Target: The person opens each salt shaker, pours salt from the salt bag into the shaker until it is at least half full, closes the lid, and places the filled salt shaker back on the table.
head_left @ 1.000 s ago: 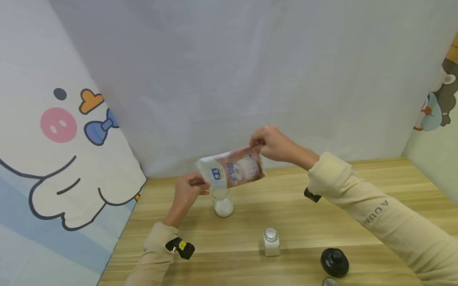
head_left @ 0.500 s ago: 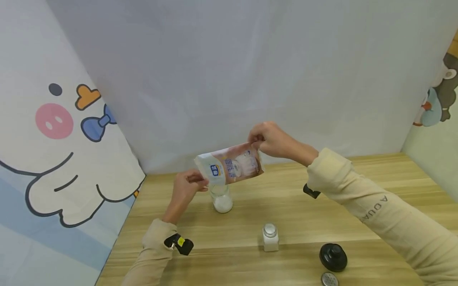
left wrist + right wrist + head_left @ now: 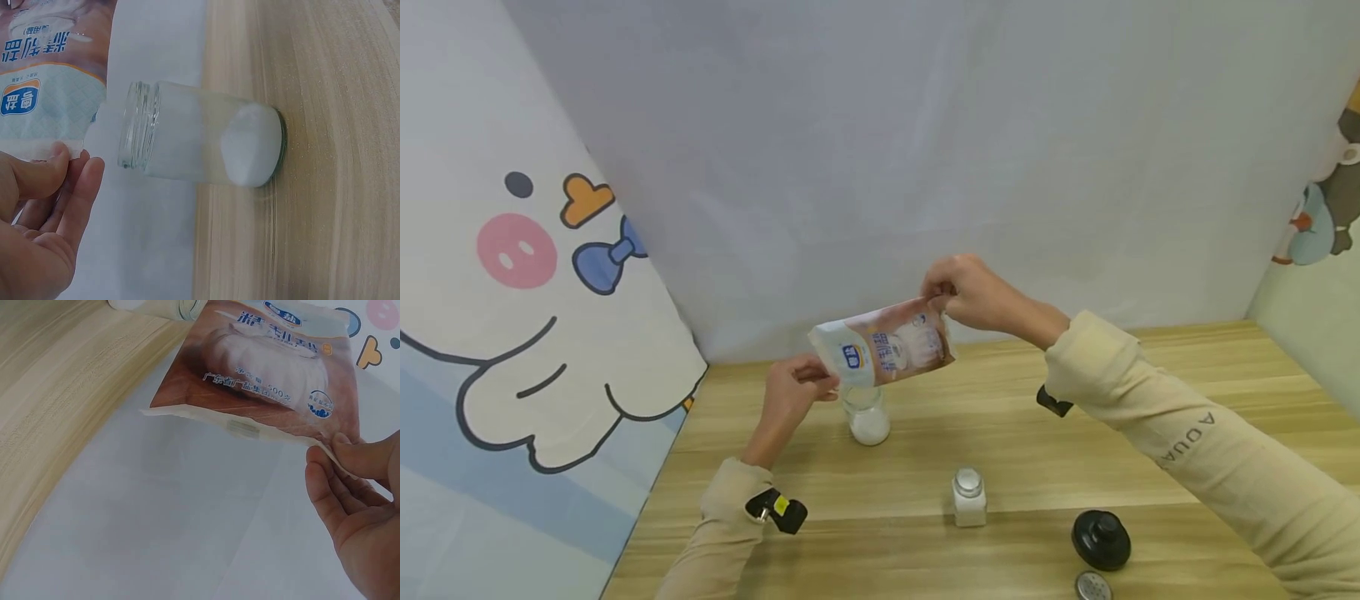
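Hardly anything has moved: the whole view drifts slightly, and both hands keep their places. Left hand (image 3: 790,395) pinches the salt bag (image 3: 886,343) by its lower edge, right hand (image 3: 972,293) by a raised corner, slanting it just above the glass jar (image 3: 869,423). A slipping pinch could scatter grains; a knock might tip the jar. Beyond lie the wooden table (image 3: 850,508), black lid (image 3: 1101,540) and pale backdrop (image 3: 925,150).
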The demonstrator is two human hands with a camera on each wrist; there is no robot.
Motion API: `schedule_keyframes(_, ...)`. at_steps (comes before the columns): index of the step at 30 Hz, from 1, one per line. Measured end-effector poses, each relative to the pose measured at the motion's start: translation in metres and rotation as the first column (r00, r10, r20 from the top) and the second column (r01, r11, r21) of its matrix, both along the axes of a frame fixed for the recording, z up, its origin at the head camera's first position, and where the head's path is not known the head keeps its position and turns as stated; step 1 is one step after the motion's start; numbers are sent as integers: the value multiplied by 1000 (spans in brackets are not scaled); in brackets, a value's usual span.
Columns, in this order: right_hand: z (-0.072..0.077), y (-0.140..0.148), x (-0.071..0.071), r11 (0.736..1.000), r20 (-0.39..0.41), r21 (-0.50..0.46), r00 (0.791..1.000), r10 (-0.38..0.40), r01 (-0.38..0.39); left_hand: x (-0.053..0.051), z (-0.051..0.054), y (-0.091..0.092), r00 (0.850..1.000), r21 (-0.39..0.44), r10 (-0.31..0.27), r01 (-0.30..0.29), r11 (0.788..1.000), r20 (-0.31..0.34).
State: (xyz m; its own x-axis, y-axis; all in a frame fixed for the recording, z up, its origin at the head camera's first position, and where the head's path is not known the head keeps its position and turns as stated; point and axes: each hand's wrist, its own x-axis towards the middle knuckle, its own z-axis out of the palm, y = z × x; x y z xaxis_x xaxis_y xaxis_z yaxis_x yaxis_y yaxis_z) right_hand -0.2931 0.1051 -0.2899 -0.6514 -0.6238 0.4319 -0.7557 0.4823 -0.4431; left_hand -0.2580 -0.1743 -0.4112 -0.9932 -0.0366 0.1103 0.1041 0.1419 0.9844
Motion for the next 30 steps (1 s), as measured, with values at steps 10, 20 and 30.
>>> schedule_keyframes(10, -1, -1, 1, 1000, 6, -2, 1000, -13, 13, -2, -3, 0, 1000, -1, -2, 2, 1000, -6)
schedule_keyframes(20, 0, -2, 0, 1000, -2, -4, 1000, -13, 13, -3, -4, 0, 1000, -7, -1, 1, 1000, -14)
schedule_keyframes(30, -1, -2, 0, 1000, -12, -7, 1000, -3, 3, 0, -3, 0, 1000, -23, -2, 2, 1000, -1)
